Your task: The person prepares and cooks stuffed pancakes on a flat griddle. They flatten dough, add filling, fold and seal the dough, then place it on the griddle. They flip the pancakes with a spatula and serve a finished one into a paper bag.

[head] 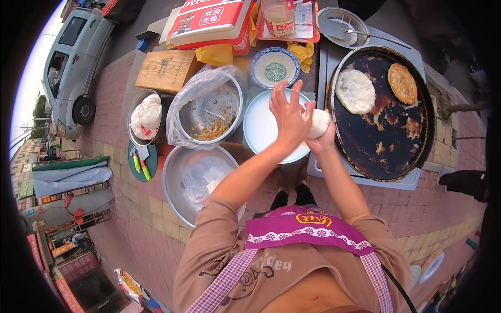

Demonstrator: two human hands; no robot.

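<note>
A ball of white dough (319,124) rests in my right hand (327,139), whose fingers curl around it from below. My left hand (291,113) is against the dough's left side, its fingers spread and raised; how firmly it touches is partly hidden. Both hands are above a white plate with a light blue rim (260,125). To the right, a large round griddle (375,148) holds a pale flatbread (355,92) and a browned flatbread (402,83). Left of the plate, a metal bowl lined with a plastic bag (229,131) contains brown chopped filling (214,130).
A patterned bowl with liquid (275,66) stands behind the plate. A large metal basin (176,184) is at the near left, beside a green board with two green-handled tools (150,156). A wooden block (166,70) and a metal dish with a spatula (340,29) stand farther back.
</note>
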